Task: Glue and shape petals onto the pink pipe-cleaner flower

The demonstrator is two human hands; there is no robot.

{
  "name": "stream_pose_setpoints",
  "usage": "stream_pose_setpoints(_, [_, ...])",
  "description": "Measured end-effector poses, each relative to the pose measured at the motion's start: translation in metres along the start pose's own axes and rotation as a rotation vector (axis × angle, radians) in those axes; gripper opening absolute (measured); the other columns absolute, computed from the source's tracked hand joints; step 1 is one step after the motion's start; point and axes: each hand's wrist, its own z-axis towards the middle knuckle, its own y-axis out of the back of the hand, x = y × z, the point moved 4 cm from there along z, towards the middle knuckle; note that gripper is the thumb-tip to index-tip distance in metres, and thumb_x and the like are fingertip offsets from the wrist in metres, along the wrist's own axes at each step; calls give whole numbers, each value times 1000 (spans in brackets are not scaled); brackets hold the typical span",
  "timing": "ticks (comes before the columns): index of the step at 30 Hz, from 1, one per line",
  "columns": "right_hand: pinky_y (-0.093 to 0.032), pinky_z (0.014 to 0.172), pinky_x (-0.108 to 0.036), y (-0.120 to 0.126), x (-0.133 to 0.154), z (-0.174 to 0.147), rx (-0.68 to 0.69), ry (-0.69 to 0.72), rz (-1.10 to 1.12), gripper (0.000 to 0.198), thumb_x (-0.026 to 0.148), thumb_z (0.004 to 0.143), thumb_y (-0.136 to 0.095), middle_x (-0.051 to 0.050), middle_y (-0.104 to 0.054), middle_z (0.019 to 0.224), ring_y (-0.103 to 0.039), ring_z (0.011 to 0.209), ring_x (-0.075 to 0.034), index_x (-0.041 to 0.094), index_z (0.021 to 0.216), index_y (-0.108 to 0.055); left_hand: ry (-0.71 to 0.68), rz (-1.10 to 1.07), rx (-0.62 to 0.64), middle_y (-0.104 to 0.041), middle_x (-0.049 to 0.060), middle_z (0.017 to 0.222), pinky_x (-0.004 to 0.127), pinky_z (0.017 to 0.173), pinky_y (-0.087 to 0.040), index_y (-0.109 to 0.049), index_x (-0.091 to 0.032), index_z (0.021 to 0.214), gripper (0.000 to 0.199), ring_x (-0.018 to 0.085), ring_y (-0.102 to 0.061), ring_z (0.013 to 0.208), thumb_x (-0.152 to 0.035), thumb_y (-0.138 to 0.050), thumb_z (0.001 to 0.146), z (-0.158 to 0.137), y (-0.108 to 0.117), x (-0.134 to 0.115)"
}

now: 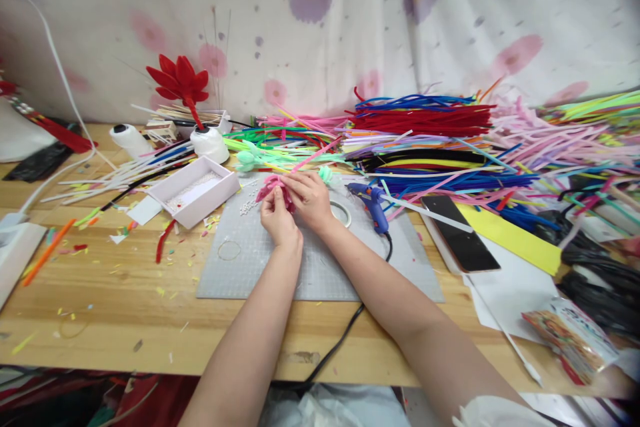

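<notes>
Both of my hands meet over the back of the grey cutting mat (250, 280), around a pink pipe-cleaner flower (270, 188). My left hand (280, 220) pinches it from the front, thumb and fingertips pressed together. From behind and the right, my right hand (311, 200) closes its fingers on the same flower, hiding part of it. A pink stem (316, 155) slants up to the right behind my hands. Small white beads (249, 205) lie loose on the mat just left of the flower. A roll of tape (342, 213) lies beside my right wrist.
A blue glue gun (375, 207) rests on the mat's right, its black cord running to the front edge. A white box (200, 193) of beads stands left. Bundles of pipe cleaners (420, 121) fill the back. A phone (460, 233) lies right; a red flower (180, 83) stands back left.
</notes>
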Motion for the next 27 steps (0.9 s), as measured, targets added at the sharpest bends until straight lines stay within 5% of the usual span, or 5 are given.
stream_pose_setpoints(15, [-47,84,-36,-2,1,0,-81,83,-36,25,22,88,-48,-4,-69,99,-55,90,-19,22,100,-69,-2,-40,11,-59,-1,64,23,64,-43,-60,-13,68,28,8,-55,62,-37,-72,61,4,-1,4])
stream_pose_setpoints(27, [-47,85,-36,1,1,1,-86,67,-26,26,21,88,-46,-4,-69,99,-56,91,-18,21,101,-69,-59,31,48,-67,7,87,26,77,-47,-66,-14,82,31,14,-62,81,-39,-69,66,1,-1,1])
